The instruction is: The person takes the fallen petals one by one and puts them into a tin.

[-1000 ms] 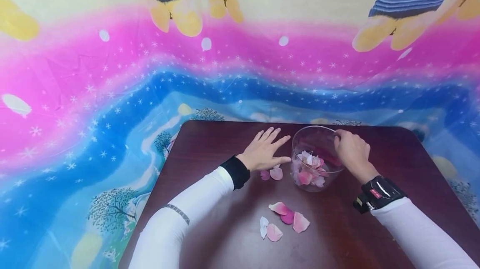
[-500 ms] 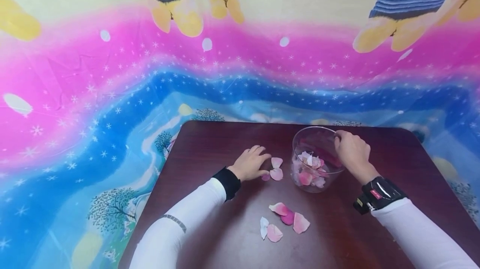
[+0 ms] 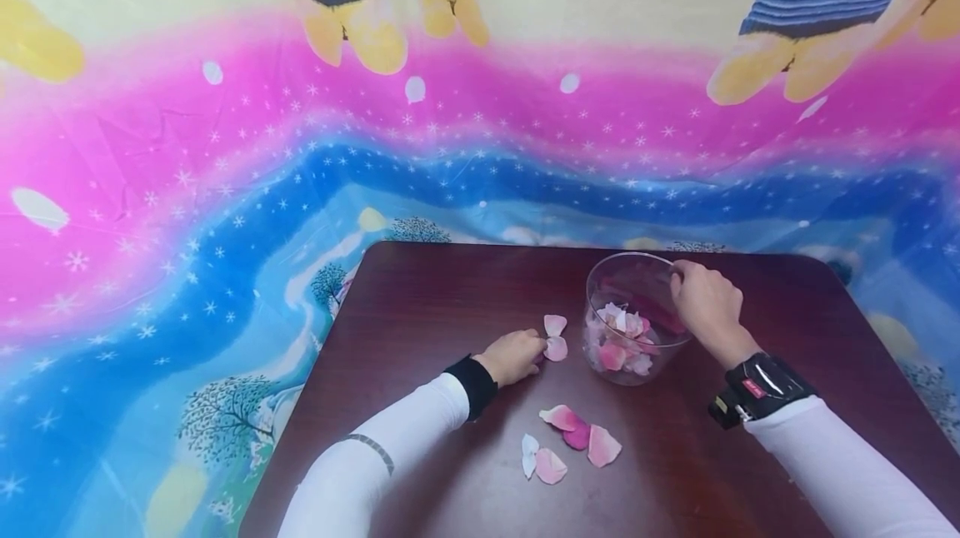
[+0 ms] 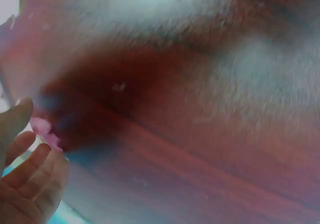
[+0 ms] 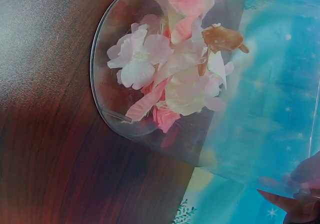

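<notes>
My left hand [image 3: 512,356] is low over the table, its fingertips at the left edge of two pale pink petals [image 3: 556,349]. In the left wrist view, a magenta petal [image 4: 44,126] shows between the thumb and the bent fingers, which stand apart. My right hand [image 3: 707,305] grips the right side of the rim of a clear bowl [image 3: 637,344]. Inside the bowl lie pink and white petals and blossoms [image 5: 140,56], with a brownish piece [image 5: 223,38] among them. Only some fingertips [image 5: 300,204] of the right hand appear in its wrist view.
Nearer the front of the dark wooden table [image 3: 420,296] lie several loose petals: pink [image 3: 603,446], magenta [image 3: 576,436] and white [image 3: 529,456]. A colourful printed cloth [image 3: 480,122] hangs behind the table's back edge.
My left hand has drawn back from beside the bowl, uncovering a pale pink petal, and come down over the magenta one with its spread fingers bending. The right hand and bowl stay put.
</notes>
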The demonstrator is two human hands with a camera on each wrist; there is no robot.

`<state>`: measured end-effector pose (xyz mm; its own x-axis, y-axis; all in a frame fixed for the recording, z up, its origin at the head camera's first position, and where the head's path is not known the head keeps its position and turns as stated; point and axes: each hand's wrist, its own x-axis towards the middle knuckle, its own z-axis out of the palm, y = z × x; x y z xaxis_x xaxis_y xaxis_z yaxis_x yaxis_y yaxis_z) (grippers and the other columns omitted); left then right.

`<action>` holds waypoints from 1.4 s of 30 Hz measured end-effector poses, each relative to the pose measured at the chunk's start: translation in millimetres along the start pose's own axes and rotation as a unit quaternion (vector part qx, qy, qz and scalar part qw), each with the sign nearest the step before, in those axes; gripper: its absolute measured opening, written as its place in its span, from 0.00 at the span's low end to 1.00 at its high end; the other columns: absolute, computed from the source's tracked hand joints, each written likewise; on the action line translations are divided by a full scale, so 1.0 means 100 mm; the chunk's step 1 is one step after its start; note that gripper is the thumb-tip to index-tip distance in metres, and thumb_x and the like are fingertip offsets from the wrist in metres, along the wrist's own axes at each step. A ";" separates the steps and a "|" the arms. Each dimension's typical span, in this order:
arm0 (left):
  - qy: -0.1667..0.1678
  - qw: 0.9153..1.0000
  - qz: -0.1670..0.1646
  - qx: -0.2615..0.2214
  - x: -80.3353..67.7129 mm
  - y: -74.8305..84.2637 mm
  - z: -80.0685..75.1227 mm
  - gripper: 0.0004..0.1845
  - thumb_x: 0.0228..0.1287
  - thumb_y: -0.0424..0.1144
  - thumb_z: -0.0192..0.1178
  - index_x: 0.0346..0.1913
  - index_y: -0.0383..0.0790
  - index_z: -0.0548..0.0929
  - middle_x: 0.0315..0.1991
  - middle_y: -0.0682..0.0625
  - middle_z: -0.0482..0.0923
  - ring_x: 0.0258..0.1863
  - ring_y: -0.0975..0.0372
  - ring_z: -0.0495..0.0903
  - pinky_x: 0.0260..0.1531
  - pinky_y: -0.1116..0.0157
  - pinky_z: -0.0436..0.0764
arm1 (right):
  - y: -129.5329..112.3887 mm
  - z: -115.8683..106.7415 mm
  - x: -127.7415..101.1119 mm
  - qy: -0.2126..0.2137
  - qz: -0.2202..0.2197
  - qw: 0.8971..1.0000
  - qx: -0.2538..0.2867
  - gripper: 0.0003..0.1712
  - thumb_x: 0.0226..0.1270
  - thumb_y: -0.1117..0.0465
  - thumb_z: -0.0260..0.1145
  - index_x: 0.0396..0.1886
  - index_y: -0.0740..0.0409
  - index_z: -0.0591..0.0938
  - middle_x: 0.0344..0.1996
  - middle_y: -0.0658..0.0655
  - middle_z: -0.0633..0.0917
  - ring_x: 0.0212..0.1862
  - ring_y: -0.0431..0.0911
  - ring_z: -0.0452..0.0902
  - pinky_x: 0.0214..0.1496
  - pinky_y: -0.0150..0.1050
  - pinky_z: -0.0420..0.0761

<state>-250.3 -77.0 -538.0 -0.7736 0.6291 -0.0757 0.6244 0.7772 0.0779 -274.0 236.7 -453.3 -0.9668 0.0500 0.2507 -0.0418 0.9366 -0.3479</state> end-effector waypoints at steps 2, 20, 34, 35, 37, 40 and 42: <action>0.014 1.000 0.001 0.005 0.00 0.03 0.02 0.06 0.60 0.38 0.72 0.38 0.46 0.86 0.35 0.53 0.82 0.38 0.62 0.85 0.41 0.67 0.83 | 0.00 0.00 0.00 0.003 -0.001 1.000 0.001 0.16 0.73 0.59 0.55 0.51 0.60 0.83 0.31 0.68 0.86 0.30 0.64 0.81 0.19 0.50 0.67; 0.043 0.999 0.018 -0.004 -0.10 0.05 0.09 0.09 0.65 0.29 0.63 0.41 0.47 0.85 0.38 0.53 0.86 0.44 0.62 0.86 0.45 0.67 0.84 | 0.01 0.01 0.00 -0.005 0.001 1.000 0.003 0.16 0.74 0.59 0.55 0.52 0.60 0.83 0.32 0.68 0.86 0.31 0.63 0.81 0.20 0.49 0.68; 0.077 0.995 0.008 -0.065 -0.04 0.02 -0.43 0.09 0.70 0.29 0.60 0.43 0.46 0.86 0.36 0.52 0.82 0.37 0.64 0.82 0.42 0.72 0.81 | 0.00 -0.01 0.01 -0.005 0.002 1.000 0.003 0.17 0.74 0.59 0.54 0.53 0.59 0.83 0.31 0.66 0.86 0.30 0.61 0.80 0.20 0.48 0.68; 0.080 0.994 0.009 -0.073 -0.05 0.02 -0.47 0.08 0.70 0.30 0.60 0.44 0.45 0.86 0.36 0.52 0.83 0.38 0.64 0.82 0.43 0.72 0.82 | 0.00 -0.01 0.01 -0.004 0.002 1.000 0.003 0.17 0.74 0.59 0.54 0.53 0.59 0.83 0.31 0.66 0.86 0.30 0.61 0.80 0.20 0.49 0.68; 0.086 0.993 0.013 -0.082 -0.07 0.03 -0.54 0.07 0.71 0.30 0.60 0.44 0.45 0.86 0.37 0.52 0.82 0.39 0.63 0.82 0.44 0.72 0.82 | 0.00 -0.01 0.01 -0.004 0.002 1.000 0.003 0.17 0.74 0.59 0.54 0.53 0.60 0.83 0.31 0.67 0.86 0.30 0.62 0.81 0.19 0.49 0.68; 0.100 0.991 0.030 -0.089 -0.09 0.05 -0.66 0.06 0.71 0.30 0.60 0.44 0.43 0.86 0.38 0.52 0.82 0.41 0.64 0.82 0.46 0.71 0.82 | 0.01 -0.01 0.01 -0.004 0.001 1.000 0.002 0.17 0.74 0.59 0.54 0.53 0.60 0.83 0.32 0.68 0.86 0.30 0.62 0.81 0.20 0.49 0.68; 0.113 0.989 0.045 -0.087 -0.10 0.07 -0.74 0.06 0.71 0.30 0.60 0.44 0.42 0.86 0.37 0.52 0.82 0.40 0.64 0.82 0.45 0.71 0.82 | 0.01 -0.01 0.00 -0.005 0.001 1.000 0.002 0.17 0.74 0.59 0.54 0.53 0.60 0.83 0.32 0.67 0.86 0.30 0.62 0.81 0.20 0.49 0.68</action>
<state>-246.3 -79.1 -462.7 -0.7328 0.6609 0.1618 0.6785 0.6921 0.2460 -273.8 238.0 -452.4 -0.9695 0.0481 0.2402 -0.0407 0.9352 -0.3517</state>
